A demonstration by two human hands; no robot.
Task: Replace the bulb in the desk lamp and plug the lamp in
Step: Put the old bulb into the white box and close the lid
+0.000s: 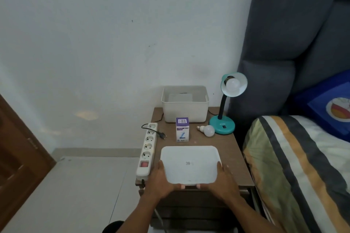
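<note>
A teal desk lamp (222,126) stands at the back right of the wooden bedside table (233,149), with a white bulb (232,84) in its shade. A loose white bulb (208,130) lies beside the lamp's base. A purple and white bulb box (182,131) stands upright in the middle. The lamp's black plug (162,135) lies unplugged next to a white power strip (147,149) along the left edge. My left hand (161,181) and my right hand (223,180) hold a white lid (190,164) by its near corners, at the table's front.
A white plastic bin (185,107) without its lid stands at the back of the table against the wall. A bed with a striped cover (295,166) and a grey headboard (287,43) lies close on the right. A brown door (17,157) is at the left.
</note>
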